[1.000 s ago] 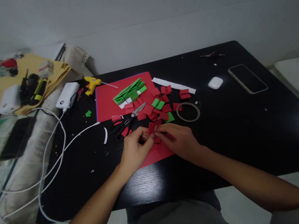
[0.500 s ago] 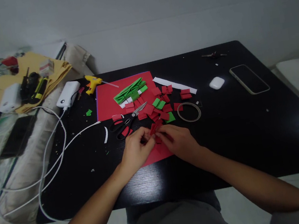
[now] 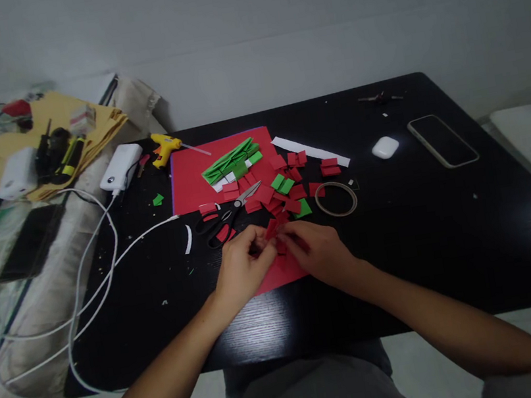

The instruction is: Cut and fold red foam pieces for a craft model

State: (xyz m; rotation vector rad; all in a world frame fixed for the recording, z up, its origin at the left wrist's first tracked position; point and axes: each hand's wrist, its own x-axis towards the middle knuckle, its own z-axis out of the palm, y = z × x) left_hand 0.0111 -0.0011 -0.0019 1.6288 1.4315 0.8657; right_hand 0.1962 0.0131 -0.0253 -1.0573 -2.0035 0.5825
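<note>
My left hand (image 3: 245, 260) and my right hand (image 3: 320, 248) meet near the table's front, both closed on a small folded red paper piece (image 3: 270, 229). The fingers hide most of it. Under my hands lies a red paper sheet (image 3: 282, 276). Just beyond is a heap of folded red paper pieces (image 3: 265, 194), with a few green folded pieces (image 3: 283, 183) among them. Black-handled scissors (image 3: 233, 215) lie left of the heap, blades over it. To the right is a roll of tape (image 3: 336, 199). Behind the heap, long folded green paper strips (image 3: 231, 161) rest on a large red sheet (image 3: 187, 177).
A yellow glue gun (image 3: 166, 148) and a white power bank (image 3: 121, 166) with looping white cables stand at the back left. A white strip (image 3: 311, 151) lies behind the heap. Further right are a white earbud case (image 3: 385, 148) and a phone (image 3: 443, 140) on the black table (image 3: 433, 254).
The red paper piece between my fingers has tilted slightly, and my right fingers have shifted a little against it. Everything else on the table stays in place.
</note>
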